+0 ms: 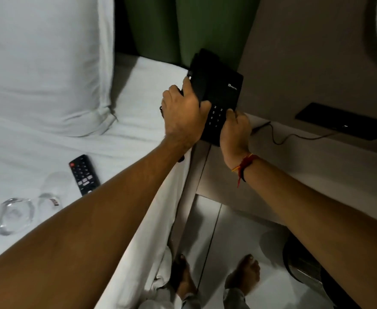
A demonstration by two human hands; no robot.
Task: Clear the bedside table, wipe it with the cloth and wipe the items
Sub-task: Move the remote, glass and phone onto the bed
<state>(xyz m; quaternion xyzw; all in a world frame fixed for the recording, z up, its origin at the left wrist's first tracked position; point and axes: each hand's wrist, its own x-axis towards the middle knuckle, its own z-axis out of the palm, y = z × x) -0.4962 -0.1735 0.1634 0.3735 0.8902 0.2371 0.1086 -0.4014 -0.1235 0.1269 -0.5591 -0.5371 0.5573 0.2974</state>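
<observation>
Far left, on the bed (49,139): two clear glasses (13,216) lying on the sheet, one nearer the pillow (42,59) is faint/blurred. Just right of them a black TV remote (84,174), buttons up, long axis running from near the pillow side down toward the bed edge. Prob. parked here so the worktop (294,166) is free for wiping; soft sheet = they won't roll far or chip.

Middle: left hand (183,117) clamped on the phone's (218,94) left side, over the handset, thumb and fingers wrapped round it, grip closed tight. My read: holding handset + base together so the receiver doesn't drop off mid-carry.

Right of that: right hand (235,128) pinching the phone's near right edge beside the keypad, grip closed on the casing, red/yellow thread (245,165) at the wrist. Two hands b/c the unit is wide and tethered.

Phone is lifted, off the worktop, hanging over the gap btwn bed edge and worktop. Face tilted toward the camera, keypad at the near end, logo up top right; long axis runs near-to-far, far end leaning left toward the green curtain (183,30).

Further right: thin black cable (279,139) trails across the worktop toward a dark wall panel (343,121). Likely the phone's lead, can't tell for sure. It limits how far the phone travels onto the bed.

No cloth in view.
</observation>
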